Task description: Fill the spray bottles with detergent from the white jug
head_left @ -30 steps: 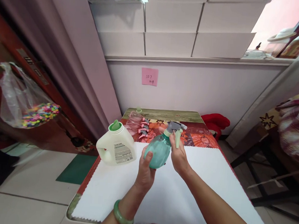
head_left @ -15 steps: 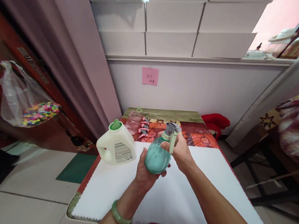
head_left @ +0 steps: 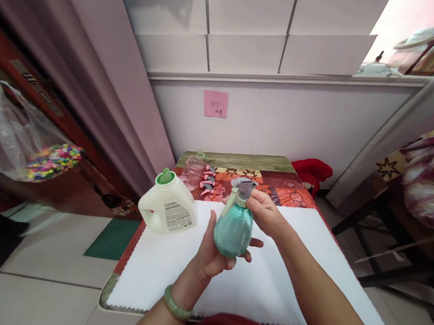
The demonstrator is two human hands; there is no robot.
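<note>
A teal spray bottle (head_left: 233, 230) with a grey and pale green trigger head is held up over the white mat (head_left: 157, 272). My left hand (head_left: 210, 256) cradles its round body from below, thumb on the near left side and fingers reaching out past the right. At the neck, my right hand (head_left: 265, 213) has its fingers closed around the back of the sprayer head; some of those fingers are hidden behind it. The nozzle points to the left. Left of the bottle stands a large whitish jug (head_left: 167, 203) with a green cap and a printed label.
Several pink and grey sprayer heads (head_left: 208, 179) lie at the table's back, beside clear pink bottles (head_left: 192, 173). A pink note (head_left: 215, 104) is stuck on the wall. A plastic bag (head_left: 49, 160) of colourful pieces hangs at left; a dark stool (head_left: 375, 243) stands at right.
The sprayer head has turned so its nozzle points left instead of right. My right fingers have shifted from the trigger side to behind the head. The view has tilted slightly down.
</note>
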